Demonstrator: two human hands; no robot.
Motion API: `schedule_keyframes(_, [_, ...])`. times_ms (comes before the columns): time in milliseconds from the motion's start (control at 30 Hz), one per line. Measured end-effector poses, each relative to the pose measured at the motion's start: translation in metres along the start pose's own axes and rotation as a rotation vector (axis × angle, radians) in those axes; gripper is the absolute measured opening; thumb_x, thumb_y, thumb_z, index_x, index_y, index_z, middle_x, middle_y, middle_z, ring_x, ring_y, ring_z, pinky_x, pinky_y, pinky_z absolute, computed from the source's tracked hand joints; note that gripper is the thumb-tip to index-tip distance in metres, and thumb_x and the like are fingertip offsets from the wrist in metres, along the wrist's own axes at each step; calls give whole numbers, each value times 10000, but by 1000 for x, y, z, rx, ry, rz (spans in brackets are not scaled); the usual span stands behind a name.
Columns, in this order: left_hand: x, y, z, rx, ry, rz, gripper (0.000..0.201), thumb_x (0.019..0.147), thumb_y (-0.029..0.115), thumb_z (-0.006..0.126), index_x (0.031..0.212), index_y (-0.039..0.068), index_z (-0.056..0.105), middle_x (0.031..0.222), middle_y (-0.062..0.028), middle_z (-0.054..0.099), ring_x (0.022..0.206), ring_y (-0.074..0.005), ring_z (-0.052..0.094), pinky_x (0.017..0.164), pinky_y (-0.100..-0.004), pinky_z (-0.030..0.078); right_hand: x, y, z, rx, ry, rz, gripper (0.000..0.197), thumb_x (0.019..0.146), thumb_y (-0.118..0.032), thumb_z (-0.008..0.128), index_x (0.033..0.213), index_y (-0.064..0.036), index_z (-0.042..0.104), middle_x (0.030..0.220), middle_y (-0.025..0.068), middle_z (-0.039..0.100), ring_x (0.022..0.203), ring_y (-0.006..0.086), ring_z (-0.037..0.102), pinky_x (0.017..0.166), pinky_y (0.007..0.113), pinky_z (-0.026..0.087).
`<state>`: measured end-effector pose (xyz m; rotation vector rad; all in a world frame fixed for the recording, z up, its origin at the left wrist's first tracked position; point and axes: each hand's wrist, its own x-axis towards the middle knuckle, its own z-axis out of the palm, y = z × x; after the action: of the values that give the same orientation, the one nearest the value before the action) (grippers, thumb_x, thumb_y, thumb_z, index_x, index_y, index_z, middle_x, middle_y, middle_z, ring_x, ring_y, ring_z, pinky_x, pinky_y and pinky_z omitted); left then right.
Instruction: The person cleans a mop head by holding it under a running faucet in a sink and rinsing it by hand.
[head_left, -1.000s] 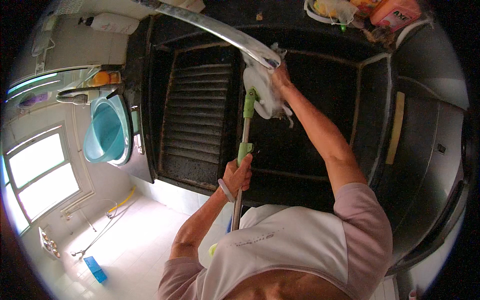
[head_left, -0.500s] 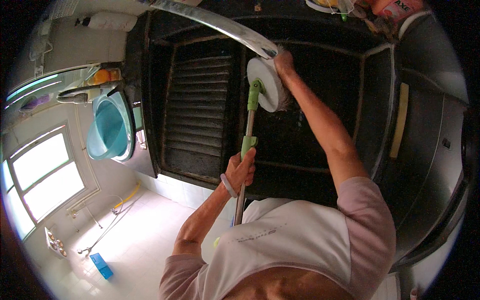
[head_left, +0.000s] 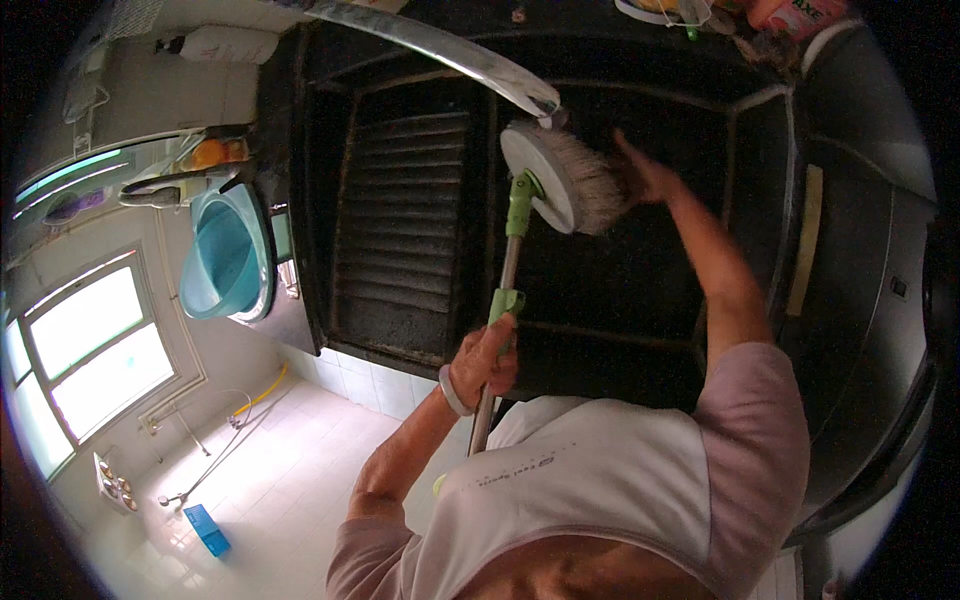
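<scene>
My left hand [head_left: 484, 362] is closed round the metal pole of a round-headed mop [head_left: 541, 180], just below its green collar. The mop's white disc is tilted over the dark sink, and its greyish strands fan out toward the right. Beside those strands, my right hand [head_left: 648, 175] has its fingers apart, one stretched forward. The lower fingers are dim, and whether they touch the strands I cannot tell. Right above the mop head ends a long shiny faucet spout [head_left: 450, 60]. The pole's lower end is hidden by my shirt.
Left of the basin lies a black ridged drainboard [head_left: 400, 210]. A teal basin [head_left: 222, 255] stands at the far left. On the pale floor are a blue box [head_left: 206, 530] and a yellow hose [head_left: 262, 388]. A pinkish-red bottle [head_left: 785, 14] stands at the top right.
My right hand has left the mop head by the spout and moved right and down, its fingers opening. The mop head has shifted slightly down and turned, showing more strands.
</scene>
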<state>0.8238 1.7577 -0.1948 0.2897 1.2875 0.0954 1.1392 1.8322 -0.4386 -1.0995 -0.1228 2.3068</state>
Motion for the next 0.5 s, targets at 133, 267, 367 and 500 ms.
schedule_keyframes(133, [5, 4, -4, -98, -6, -57, 331, 810, 426, 499, 740, 111, 425, 481, 38, 308, 348, -52, 270, 320, -193, 232, 12, 96, 20, 265, -41, -37, 1018, 595, -803, 296, 1333, -122, 129, 1368, 154, 127, 1236, 373, 152, 962, 574, 58])
schedule_keyframes(267, [6, 3, -6, -101, -12, -46, 331, 811, 428, 494, 742, 111, 428, 483, 46, 309, 347, -46, 259, 316, -185, 228, 38, 91, 74, 440, -29, -350, 974, 628, -786, 257, 1323, -112, 157, 1349, 145, 182, 1212, 355, 222, 970, 532, 176])
schedule_keyframes(367, [2, 3, -6, -69, 42, -13, 336, 810, 434, 494, 734, 114, 424, 486, 45, 314, 348, -49, 258, 318, -187, 227, 32, 66, 88, 700, -80, -515, 936, 652, -771, 224, 1319, -116, 174, 1339, 140, 210, 1196, 345, 263, 959, 508, 233])
schedule_keyframes(500, [3, 6, -9, 33, 133, 11, 345, 803, 440, 503, 728, 114, 417, 491, 40, 327, 352, -53, 266, 321, -190, 227, -4, 35, 108, 591, 3, -596, 910, 661, -760, 235, 1318, -132, 186, 1323, 147, 243, 1194, 321, 281, 950, 483, 273])
